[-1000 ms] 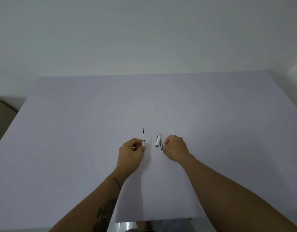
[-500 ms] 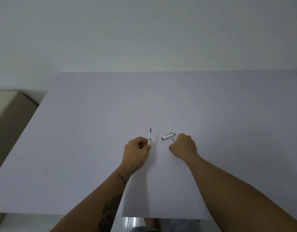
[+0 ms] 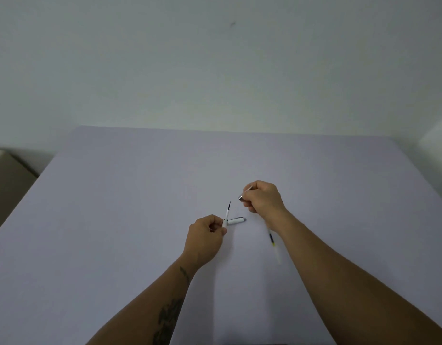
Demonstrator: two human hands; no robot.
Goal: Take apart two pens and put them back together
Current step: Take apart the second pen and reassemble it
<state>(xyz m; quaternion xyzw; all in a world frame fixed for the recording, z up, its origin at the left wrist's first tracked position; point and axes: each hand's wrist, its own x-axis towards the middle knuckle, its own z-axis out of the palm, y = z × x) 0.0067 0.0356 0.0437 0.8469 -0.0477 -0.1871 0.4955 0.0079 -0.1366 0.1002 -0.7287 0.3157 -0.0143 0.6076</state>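
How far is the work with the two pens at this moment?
Done: one pen is uncapped; its white cap lies on the table, and a thin refill-like part lies near the right forearm. In hand: the left hand holds the open pen body; the right hand holds a silvery piece. Left: all reassembly.

Counted on the desk [image 3: 115, 220]: one uncapped pen [image 3: 227, 213], one loose cap [image 3: 236, 221], one refill [image 3: 271, 239], one small metal-tipped part [image 3: 245, 193]. Two hands present.

Lavender table [image 3: 115, 220], pale wall [image 3: 215, 58]
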